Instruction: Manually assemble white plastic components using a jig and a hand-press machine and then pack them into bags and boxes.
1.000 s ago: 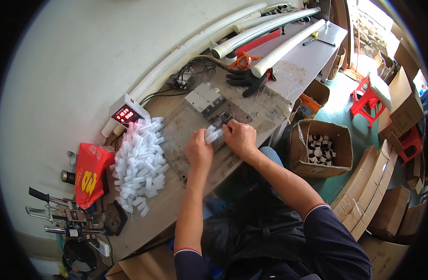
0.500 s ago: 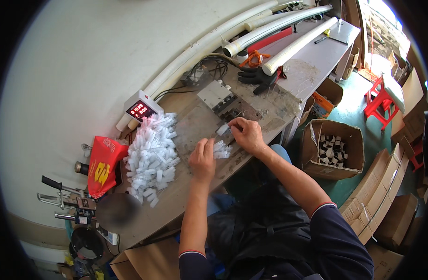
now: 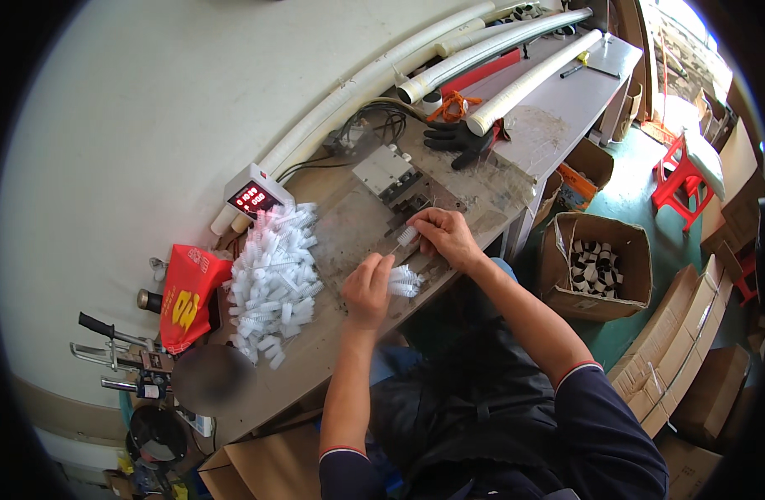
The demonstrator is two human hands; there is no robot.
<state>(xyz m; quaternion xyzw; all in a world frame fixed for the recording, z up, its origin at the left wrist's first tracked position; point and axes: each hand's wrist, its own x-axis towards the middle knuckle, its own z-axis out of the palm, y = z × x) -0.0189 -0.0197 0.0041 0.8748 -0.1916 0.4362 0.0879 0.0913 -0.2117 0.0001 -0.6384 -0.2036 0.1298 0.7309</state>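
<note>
My right hand [image 3: 447, 237] pinches a small white ribbed piece [image 3: 407, 236] at the work surface's front, its fingertips on the piece's upper end. To its left, my left hand [image 3: 368, 287] is closed, thumb and forefinger together near that piece's lower end. A thin strand seems to run between them, too fine to make out, and what the left fingers hold is hidden. Just right of the left hand lies a small cluster of similar white pieces [image 3: 405, 282]. Farther left spreads a large heap of them [image 3: 274, 279]. Beyond my hands stands a small metal fixture [image 3: 388, 173].
A box with a red digital display [image 3: 256, 197] and a red bag [image 3: 187, 292] border the heap. A black glove [image 3: 459, 142] and long pale tubes [image 3: 537, 82] lie farther back. A carton of black-and-white pieces [image 3: 595, 306] stands right, beside the table.
The ribbed piece has shifted slightly right and now leans toward my left hand. My left hand has moved a little right; my right hand stays nearly in place.
</note>
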